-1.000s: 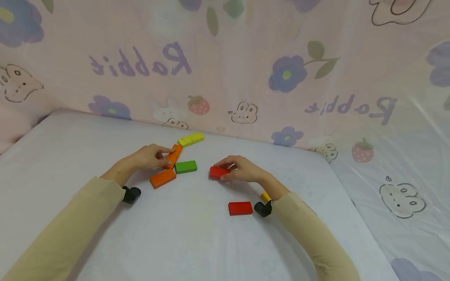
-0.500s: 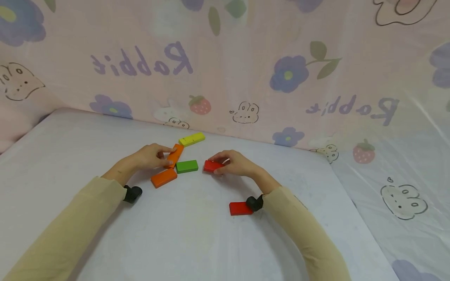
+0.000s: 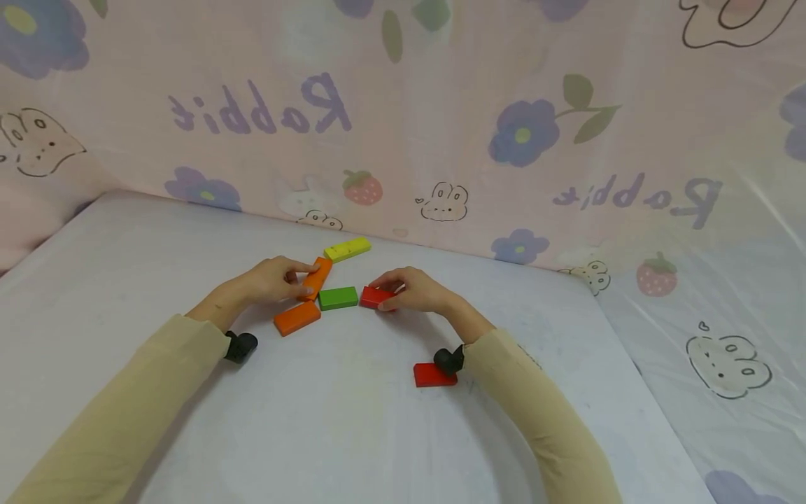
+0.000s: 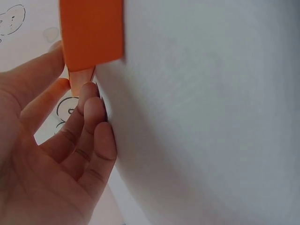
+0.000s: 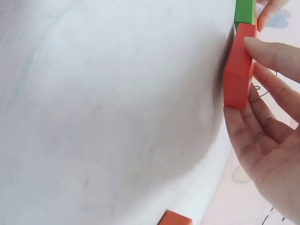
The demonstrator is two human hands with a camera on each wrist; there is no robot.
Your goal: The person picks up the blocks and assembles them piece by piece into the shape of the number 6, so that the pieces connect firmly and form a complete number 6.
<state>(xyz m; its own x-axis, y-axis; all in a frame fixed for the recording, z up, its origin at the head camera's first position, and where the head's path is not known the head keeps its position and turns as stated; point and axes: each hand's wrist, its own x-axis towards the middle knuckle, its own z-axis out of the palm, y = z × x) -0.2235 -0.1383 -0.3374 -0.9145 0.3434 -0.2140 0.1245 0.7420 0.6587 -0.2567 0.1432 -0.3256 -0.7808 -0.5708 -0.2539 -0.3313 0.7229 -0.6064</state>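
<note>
My left hand [image 3: 271, 280] pinches a flat orange block [image 3: 317, 277] between thumb and fingers at the table's far side. My right hand [image 3: 417, 291] grips a red block [image 5: 238, 68] by its long sides. A green block [image 3: 338, 298] lies between the two held blocks, and the red one's end sits right by the green one's end. Just in front of the left hand rests a second orange block [image 3: 297, 318], one corner close to the held orange one; it fills the top of the left wrist view. Beyond the held orange block lies a yellow block [image 3: 348, 249].
Another red block [image 3: 434, 376] lies nearer on the white table [image 3: 340, 420], partly covered by the black wrist camera [image 3: 448, 361] on the right arm. A pink printed curtain [image 3: 403, 126] with flowers and rabbits hangs behind the table's far edge.
My right hand has slid the red block left and slightly away, up to the green block. The right forearm now covers a small yellow-orange piece seen earlier. My left hand keeps its hold.
</note>
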